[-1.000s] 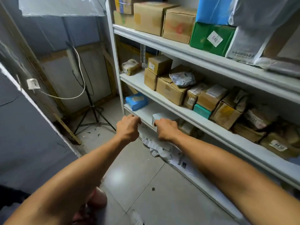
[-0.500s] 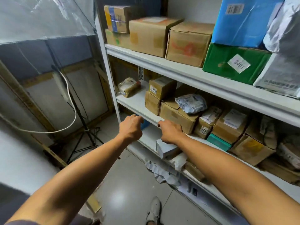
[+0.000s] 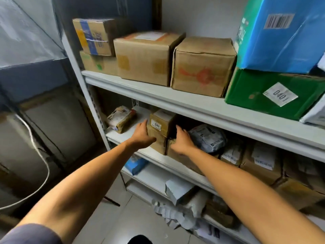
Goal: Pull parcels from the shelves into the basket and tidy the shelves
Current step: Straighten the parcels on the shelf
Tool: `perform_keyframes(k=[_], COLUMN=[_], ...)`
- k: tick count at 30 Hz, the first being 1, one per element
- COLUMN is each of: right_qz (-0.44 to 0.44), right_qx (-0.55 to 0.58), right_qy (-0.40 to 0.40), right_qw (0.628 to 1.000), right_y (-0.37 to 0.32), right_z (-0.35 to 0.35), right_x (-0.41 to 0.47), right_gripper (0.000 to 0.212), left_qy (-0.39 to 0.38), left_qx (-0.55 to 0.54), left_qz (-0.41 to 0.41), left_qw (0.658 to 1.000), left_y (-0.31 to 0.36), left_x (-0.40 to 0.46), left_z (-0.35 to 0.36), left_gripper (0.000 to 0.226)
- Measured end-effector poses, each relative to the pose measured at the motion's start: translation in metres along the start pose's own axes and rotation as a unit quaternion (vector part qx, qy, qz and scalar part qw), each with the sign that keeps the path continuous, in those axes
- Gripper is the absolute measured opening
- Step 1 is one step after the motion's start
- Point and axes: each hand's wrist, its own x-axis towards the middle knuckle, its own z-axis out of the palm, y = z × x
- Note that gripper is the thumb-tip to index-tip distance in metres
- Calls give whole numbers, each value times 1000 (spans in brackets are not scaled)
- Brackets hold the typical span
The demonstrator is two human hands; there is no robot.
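Two hands flank the stack (image 3: pixel 159 132) of two small cardboard boxes on the middle shelf (image 3: pixel 219 117). Left hand (image 3: pixel 141 136) lies flat against the stack's left side, fingers straight and together, thumb under toward the lower box. Right hand (image 3: pixel 182 141) sits just right of the stack, fingers straight and close together, reaching into the dark gap behind; cannot tell whether it touches the boxes. Top box of the stack carries a label reading 0461. Grey bag (image 3: pixel 208 139) lies just right of the right hand, on a larger carton. Taped brown parcel (image 3: pixel 121 120) lies left of the stack, apart from it. Above the stack, upper shelf holds brown cartons, a green box (image 3: pixel 263 95) labelled 0401 and a blue box (image 3: pixel 281 34) on top of it. Below the stack: blue packet (image 3: pixel 135 164), white box (image 3: pixel 177 190).
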Motion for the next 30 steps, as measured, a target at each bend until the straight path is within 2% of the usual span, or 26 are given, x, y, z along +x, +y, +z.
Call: perform_keyframes(k=[2,5,7,11,13,16,18,20,22,24,25,26,28,30], right_qz=[10,34,49,87,96,108,108,118,132,145,151,157,168,179], right_qx=[24,89,120,170,197,266,325,403,474,530,557,576,586,602], right_qy=[2,12,14,20,37,60,79,109,135,151,154,149,138,131], right_qw=[1000,995,992,981,975,956,936,901,860,822,802,788,780,767], right_y=[1,2,-1,-12,-15,-19,-23,-27,-33,-34,-32,-28,-24,-21], right_z=[5,20,30,37,40,42,44,43,41,43,46,50,63,77], right_x=[13,30,35,29,25,12,0,-11,-23,-32,-35,-37,-37,-35], right_gripper=[92,100,106,106,97,91,85,70,44,24,29,43,81,121], left_qy=[-15,-49,-60,-90,-97,-129,-159,-179,-196,-225,-245,-264,-288,-314], left_qx=[-75,-161,-200,-252,-290,-325,-389,-428,-439,-459,-468,-474,-476,-476], left_qz=[18,30,28,16,-27,-70,-85,-100,-112,-115,-113,-110,-102,-84], left_qw=[997,985,978,963,952,934,904,880,870,852,841,833,825,817], left_y=[-5,-15,-22,-31,-37,-48,-52,-54,-59,-70,-78,-87,-107,-123], left_x=[21,45,56,72,77,79,76,71,66,61,58,56,52,49], left_z=[-1,1,2,-2,-9,-16,-16,-17,-17,-18,-20,-20,-20,-19], left_gripper=[78,59,56,28,21,35,46,41,28,30,39,52,76,85])
